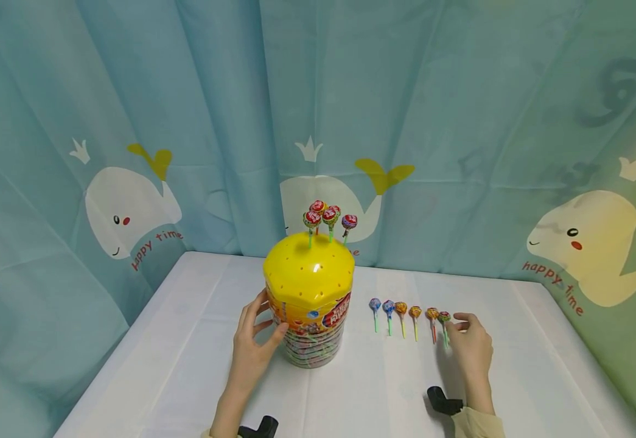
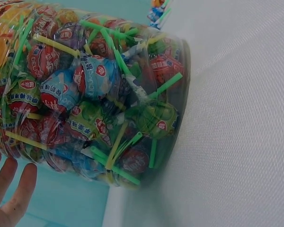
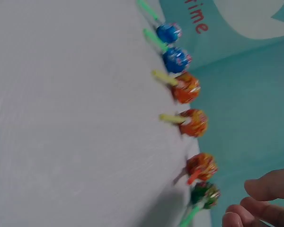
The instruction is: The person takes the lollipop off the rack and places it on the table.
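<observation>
A tall clear jar [image 1: 313, 347] of wrapped lollipops stands on the table with a yellow domed lid [image 1: 307, 274]. Several lollipops [image 1: 330, 215] stick upright out of holes toward the lid's back right. My left hand [image 1: 253, 344] rests on the jar's left side, thumb toward the front and fingers spread; in the left wrist view, its fingers [image 2: 24, 189] lie beside the jar wall. Right at the end of a row of lollipops, my right hand [image 1: 471, 347] is over the green-and-red lollipop [image 1: 444, 317]. The right wrist view shows its bent fingers and thumb beside that lollipop [image 3: 206, 195], holding nothing.
Left of the green-and-red one, the row holds two blue lollipops [image 1: 388, 306] and several orange ones [image 1: 415, 311], sticks toward me. A white cloth covers the table [image 1: 372, 389]. Blue-green curtains [image 1: 219, 121] with printed whales hang close behind and at the sides.
</observation>
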`<state>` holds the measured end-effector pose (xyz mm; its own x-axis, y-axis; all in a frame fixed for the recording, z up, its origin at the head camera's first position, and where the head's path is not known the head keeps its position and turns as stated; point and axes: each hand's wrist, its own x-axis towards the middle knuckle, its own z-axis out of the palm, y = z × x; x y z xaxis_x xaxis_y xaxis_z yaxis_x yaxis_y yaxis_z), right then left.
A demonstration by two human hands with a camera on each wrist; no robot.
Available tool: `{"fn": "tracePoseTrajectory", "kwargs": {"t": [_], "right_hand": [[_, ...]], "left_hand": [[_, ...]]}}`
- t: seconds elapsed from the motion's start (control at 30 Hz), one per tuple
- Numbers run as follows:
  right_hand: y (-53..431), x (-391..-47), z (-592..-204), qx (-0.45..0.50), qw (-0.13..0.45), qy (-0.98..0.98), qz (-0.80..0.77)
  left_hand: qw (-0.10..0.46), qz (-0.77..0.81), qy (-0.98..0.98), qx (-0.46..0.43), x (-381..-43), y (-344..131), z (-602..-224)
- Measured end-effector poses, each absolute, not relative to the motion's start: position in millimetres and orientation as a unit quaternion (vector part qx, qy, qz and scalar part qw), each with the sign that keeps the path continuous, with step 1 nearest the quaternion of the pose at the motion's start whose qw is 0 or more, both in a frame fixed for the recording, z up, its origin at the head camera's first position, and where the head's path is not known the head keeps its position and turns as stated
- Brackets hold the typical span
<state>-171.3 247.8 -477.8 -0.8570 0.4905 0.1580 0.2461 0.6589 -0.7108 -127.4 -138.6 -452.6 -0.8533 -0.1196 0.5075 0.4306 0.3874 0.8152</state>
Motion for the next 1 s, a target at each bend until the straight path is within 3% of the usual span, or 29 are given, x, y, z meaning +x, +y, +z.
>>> {"fn": "tracePoseTrajectory", "kwargs": {"t": [0.27, 0.67, 1.0], "right_hand": [[229, -170, -455, -0.191, 0.219, -0.886, 0.36], [181, -181, -422, -0.073, 0.292, -0.878, 0.372], [141, -191, -391, 0.01, 0.328, -0.852, 0.408]], "left_hand": [[0.241, -0.549, -0.795, -0.091, -128, -139, -455], [0.23, -0.558, -0.793, -0.077, -126, -136, -448], [0.227, -0.556, -0.797, -0.068, -112, -128, -418]]}}
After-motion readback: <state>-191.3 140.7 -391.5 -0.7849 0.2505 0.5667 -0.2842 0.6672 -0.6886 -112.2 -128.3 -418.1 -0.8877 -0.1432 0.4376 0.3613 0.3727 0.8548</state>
